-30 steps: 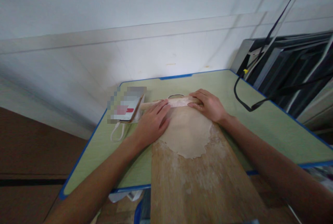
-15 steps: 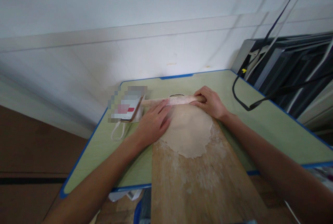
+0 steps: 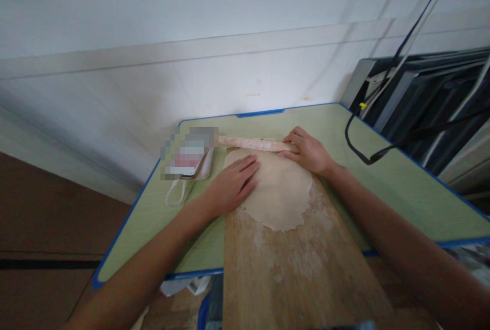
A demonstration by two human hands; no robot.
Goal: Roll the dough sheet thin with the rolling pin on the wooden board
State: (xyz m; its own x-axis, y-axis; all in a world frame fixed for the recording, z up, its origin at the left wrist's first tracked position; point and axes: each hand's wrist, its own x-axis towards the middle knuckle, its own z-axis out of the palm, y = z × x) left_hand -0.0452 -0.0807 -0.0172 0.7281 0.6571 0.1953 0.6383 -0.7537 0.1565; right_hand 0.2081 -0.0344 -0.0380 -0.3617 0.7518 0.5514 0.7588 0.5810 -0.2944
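Jutting leftward from the right grip (image 3: 309,153): rolling pin (image 3: 254,143).

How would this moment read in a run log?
left hand: resting on dough | right hand: holding right end of rolling pin | dough: spread on wooden board

Pale, roundish, raggedy-edged dough sheet (image 3: 281,192) is lying pretty flat, slim floury wooden rolling pin (image 3: 254,143) sitting crosswise at the dough sheet's far edge.
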